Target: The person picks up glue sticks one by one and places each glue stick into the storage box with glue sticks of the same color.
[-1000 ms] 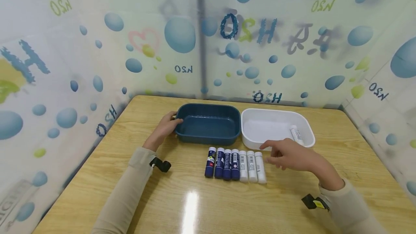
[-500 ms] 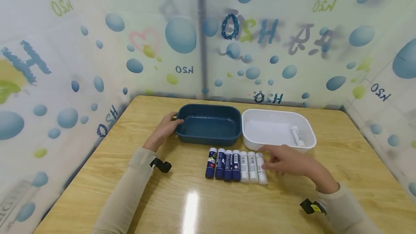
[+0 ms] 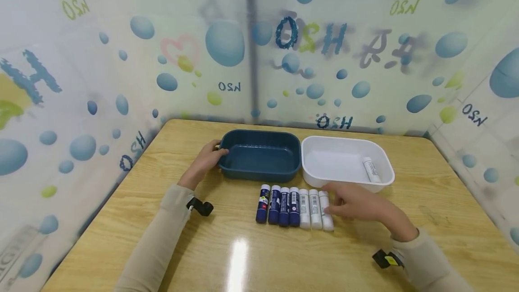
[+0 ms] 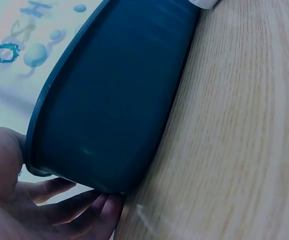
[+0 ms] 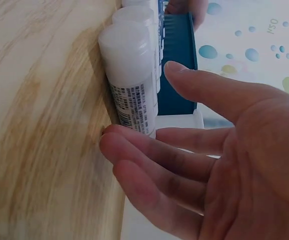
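A row of glue sticks lies on the table in the head view: several dark blue ones with white caps (image 3: 279,205) on the left, three white ones (image 3: 314,208) on the right. My right hand (image 3: 357,202) is at the rightmost white glue stick (image 5: 129,75). In the right wrist view its fingertips (image 5: 129,140) come up against that stick's lower end, while the thumb stands apart from it. My left hand (image 3: 207,161) grips the left end of the dark blue bin (image 3: 259,176), thumb over the rim and fingers (image 4: 84,210) against the outer wall.
A white bin (image 3: 332,181) stands right beside the blue one, with a single white glue stick (image 3: 371,170) inside. The wooden table (image 3: 194,247) ends at a printed wall covering (image 3: 186,98) at the back. A dark strap with a small camera (image 3: 385,259) sits on the right wrist.
My right hand has moved slightly left and down to the rightmost white glue stick. My left hand and both bins stay where they were.
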Tool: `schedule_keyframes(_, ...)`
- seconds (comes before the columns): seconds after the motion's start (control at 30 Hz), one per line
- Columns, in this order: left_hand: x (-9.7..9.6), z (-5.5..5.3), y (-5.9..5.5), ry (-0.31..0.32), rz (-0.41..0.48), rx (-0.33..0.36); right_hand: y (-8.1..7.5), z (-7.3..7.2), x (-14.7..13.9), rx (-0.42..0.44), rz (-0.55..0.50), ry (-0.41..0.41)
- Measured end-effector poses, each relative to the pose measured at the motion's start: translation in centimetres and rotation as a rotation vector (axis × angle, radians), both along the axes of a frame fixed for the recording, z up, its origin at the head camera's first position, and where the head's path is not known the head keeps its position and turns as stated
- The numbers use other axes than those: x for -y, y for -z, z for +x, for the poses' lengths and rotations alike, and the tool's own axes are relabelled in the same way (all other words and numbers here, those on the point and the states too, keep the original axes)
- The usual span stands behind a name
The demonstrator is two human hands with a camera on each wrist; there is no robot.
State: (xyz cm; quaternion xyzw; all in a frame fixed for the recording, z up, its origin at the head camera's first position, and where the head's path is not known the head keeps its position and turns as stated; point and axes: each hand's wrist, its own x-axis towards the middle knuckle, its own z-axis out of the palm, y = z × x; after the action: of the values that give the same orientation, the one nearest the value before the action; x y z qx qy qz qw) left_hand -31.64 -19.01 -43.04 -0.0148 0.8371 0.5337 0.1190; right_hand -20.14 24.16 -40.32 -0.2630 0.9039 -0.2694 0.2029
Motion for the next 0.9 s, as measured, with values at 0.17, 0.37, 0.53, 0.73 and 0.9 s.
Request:
schedule_keyframes(0.17,-0.08,0.03,-0.18,0.000,-0.009,-0.002,0.05,0.01,0.13,-0.008,0.008,0.004)
schedule_keyframes(0.37,-0.10,0.15,-0.24,0.001,-0.012,-0.012,0.30,-0.01,0.35,0.009,0.021,0.022)
schedule_keyframes(0.53,-0.07,0.19,-0.22,0.007,-0.011,-0.018,0.48,0.11,0.59,0.090,0.031,0.077)
schedule_keyframes(0.73,-0.09,0.17,-0.21,0.009,-0.004,-0.016,0.44,0.43,0.81,0.181,0.018,0.166)
schedule_keyframes(0.9,-0.14,0.13,-0.20,0.004,-0.009,-0.013,0.39,0.66,0.95,0.219,0.008,0.204)
